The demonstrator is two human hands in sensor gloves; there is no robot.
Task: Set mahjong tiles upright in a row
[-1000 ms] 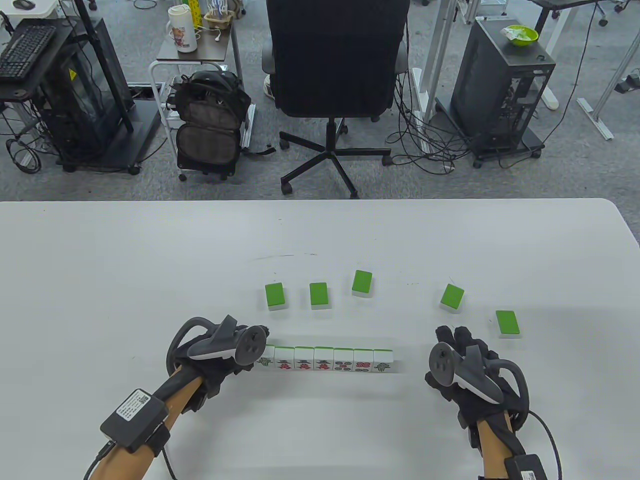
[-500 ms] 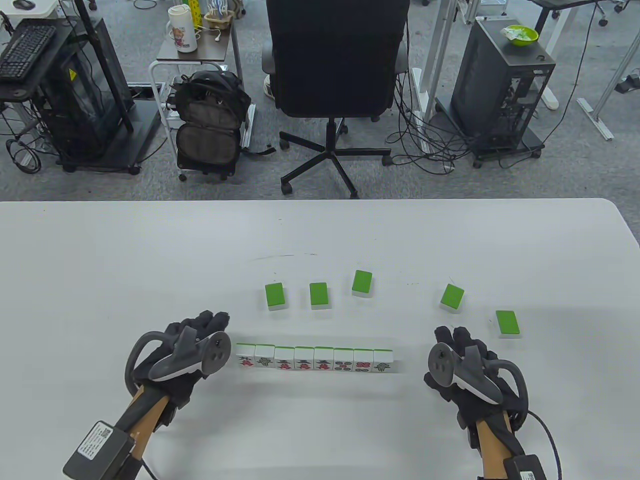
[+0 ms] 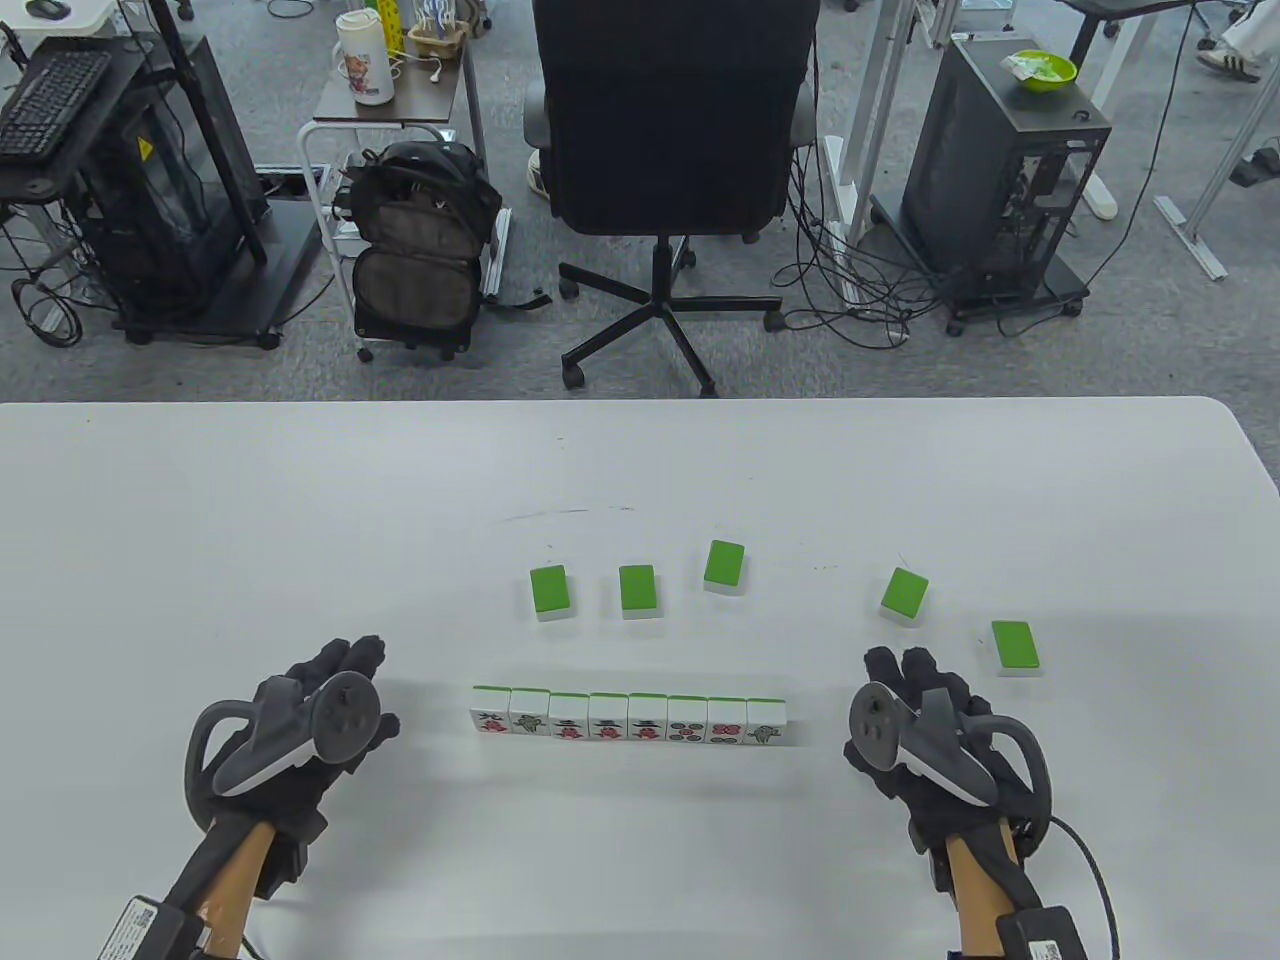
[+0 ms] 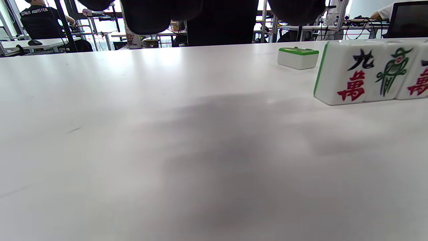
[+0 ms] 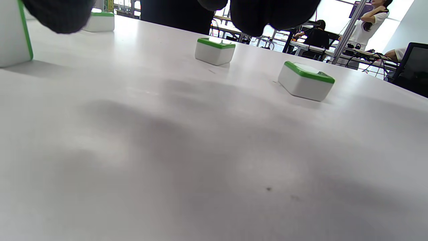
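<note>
A row of several upright mahjong tiles point(image 3: 628, 719) stands near the table's front, faces toward me. Its left end shows in the left wrist view point(image 4: 347, 75), its right end in the right wrist view point(image 5: 13, 33). Several green-backed tiles lie flat behind the row: far left point(image 3: 551, 590), then point(image 3: 637, 589), middle point(image 3: 724, 566), then point(image 3: 904, 596), far right point(image 3: 1015, 647). My left hand point(image 3: 340, 690) is empty, well left of the row. My right hand point(image 3: 900, 680) is empty, just right of the row. Both hands look loosely open.
The white table point(image 3: 300, 520) stretches wide around the tiles. A black office chair point(image 3: 668, 130) stands beyond its far edge. In the right wrist view two flat tiles lie ahead, one nearer point(image 5: 306, 85) and one farther point(image 5: 215, 51).
My left hand has let go of the row's left end and drawn back to the left, uncovering the leftmost tiles. My right hand has barely moved.
</note>
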